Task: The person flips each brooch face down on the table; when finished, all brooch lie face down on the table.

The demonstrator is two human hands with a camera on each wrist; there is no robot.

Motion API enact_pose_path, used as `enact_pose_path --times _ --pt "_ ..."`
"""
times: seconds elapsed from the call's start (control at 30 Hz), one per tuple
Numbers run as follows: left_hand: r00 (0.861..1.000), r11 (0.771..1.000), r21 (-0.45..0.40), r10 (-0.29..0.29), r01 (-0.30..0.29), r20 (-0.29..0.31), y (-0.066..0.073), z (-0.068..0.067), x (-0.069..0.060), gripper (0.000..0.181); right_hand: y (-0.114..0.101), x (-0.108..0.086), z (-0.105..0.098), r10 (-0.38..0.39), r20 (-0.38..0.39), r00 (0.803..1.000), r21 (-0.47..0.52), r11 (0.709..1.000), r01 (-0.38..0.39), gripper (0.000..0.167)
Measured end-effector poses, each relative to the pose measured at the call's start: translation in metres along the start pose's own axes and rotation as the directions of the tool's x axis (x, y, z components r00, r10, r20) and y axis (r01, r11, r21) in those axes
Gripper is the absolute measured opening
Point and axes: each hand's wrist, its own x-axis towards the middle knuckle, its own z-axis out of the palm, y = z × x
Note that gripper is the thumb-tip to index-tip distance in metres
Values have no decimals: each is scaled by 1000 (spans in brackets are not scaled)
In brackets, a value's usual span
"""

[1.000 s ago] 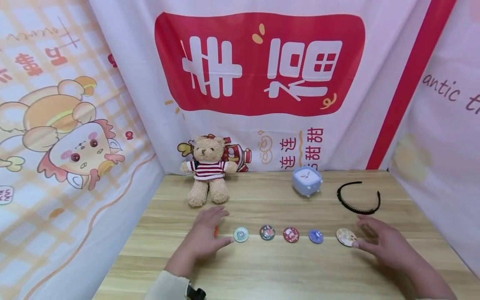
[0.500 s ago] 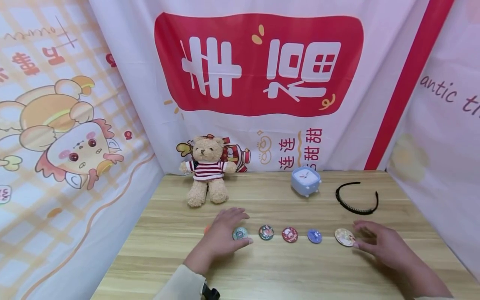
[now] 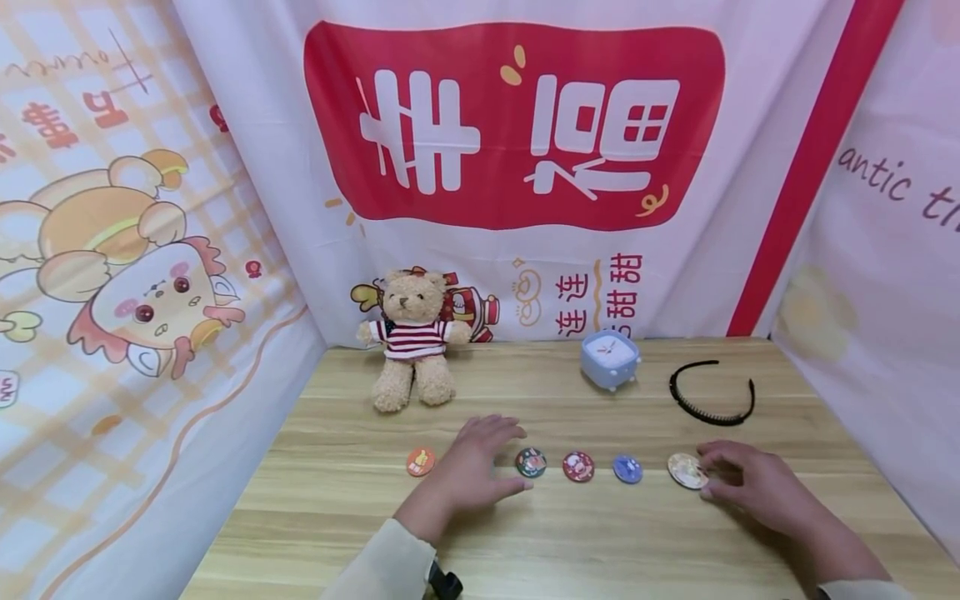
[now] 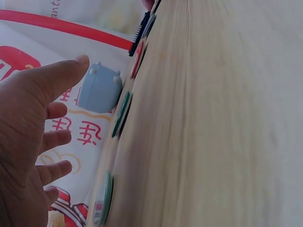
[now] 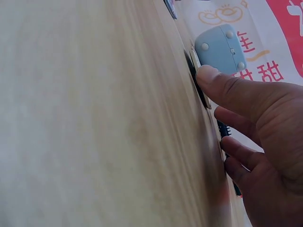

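Observation:
In the head view my left hand point(image 3: 474, 468) hovers over the row of round printed badges, its fingers spread and nothing held. The light green badge point(image 4: 103, 201) is hidden under it there but shows in the left wrist view, apart from the fingers. An orange badge point(image 3: 421, 461) lies left of this hand; a dark green badge point(image 3: 531, 462) lies by its fingertips. My right hand point(image 3: 761, 487) pinches the edge of a cream badge point(image 3: 686, 471) at the row's right end, the thumb point(image 5: 208, 75) on its rim. A red badge point(image 3: 578, 467) and a blue badge point(image 3: 627, 468) lie between.
A teddy bear point(image 3: 412, 342) in a striped shirt sits at the back left against the printed cloth point(image 3: 525, 283). Behind the row stand a light blue clock point(image 3: 611, 362) and, further right, a black headband point(image 3: 708, 412). Everything rests on a wooden table point(image 3: 585, 550).
My left hand has moved right along the row, uncovering the orange badge and covering the light green one. The right hand's index finger has come closer to the cream badge.

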Motion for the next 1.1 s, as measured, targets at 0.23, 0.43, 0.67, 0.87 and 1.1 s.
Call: enact_pose_path --times 0.23,0.43,0.67,0.87,1.1 --pt "999 990 -133 -44 48 32 19 12 16 71 5 2 3 48 25 999 30 998 -49 34" --pt "996 972 -225 -57 71 69 35 21 27 71 11 1 6 64 45 997 53 996 -67 35" --pt "999 983 -185 28 -19 46 47 35 43 70 10 2 6 57 39 998 71 996 -60 26" --pt "995 988 -129 88 -81 52 61 44 59 63 10 3 6 34 38 999 75 996 -37 24" --pt "993 991 -128 54 -41 103 76 53 72 58 12 2 9 11 9 1000 59 998 -11 24"
